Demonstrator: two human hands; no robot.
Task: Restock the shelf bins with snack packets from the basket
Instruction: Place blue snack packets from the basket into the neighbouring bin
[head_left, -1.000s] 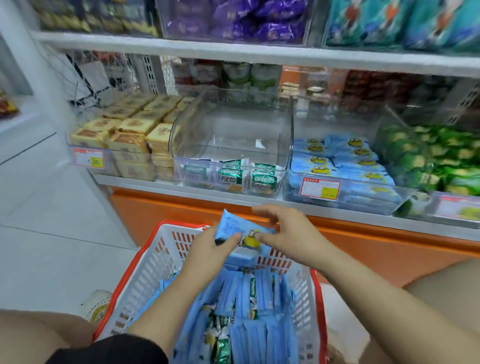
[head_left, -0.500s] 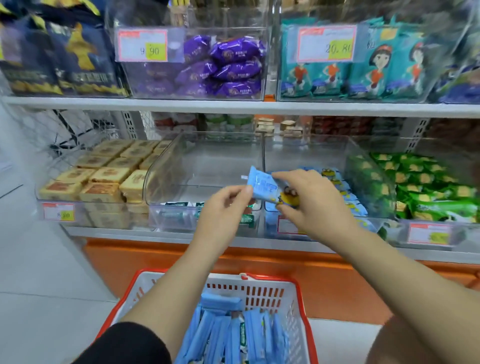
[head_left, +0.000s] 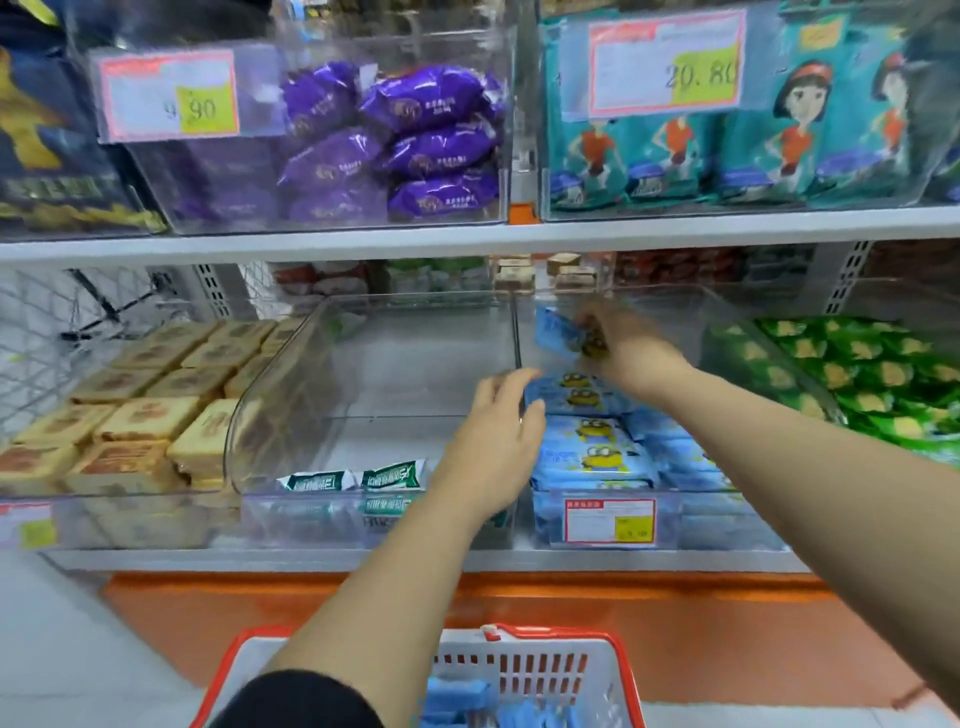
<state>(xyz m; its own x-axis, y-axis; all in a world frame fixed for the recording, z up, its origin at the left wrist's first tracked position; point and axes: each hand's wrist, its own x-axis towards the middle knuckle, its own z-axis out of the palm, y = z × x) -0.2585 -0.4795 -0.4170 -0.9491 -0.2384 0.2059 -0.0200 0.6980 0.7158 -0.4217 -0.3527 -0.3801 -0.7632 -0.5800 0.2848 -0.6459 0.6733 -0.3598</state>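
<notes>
Right hand (head_left: 631, 348) carried blue packet (head_left: 558, 335) into bin (head_left: 727, 525), left hand (head_left: 493, 441) released it

Middle bin (head_left: 405, 364) stands open beneath overhanging upper shelf (head_left: 467, 241).

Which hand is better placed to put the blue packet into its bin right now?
Right. The right hand pinches the blue packet above the bin of matching packets; the left hand, nearer the front, holds nothing.
</notes>
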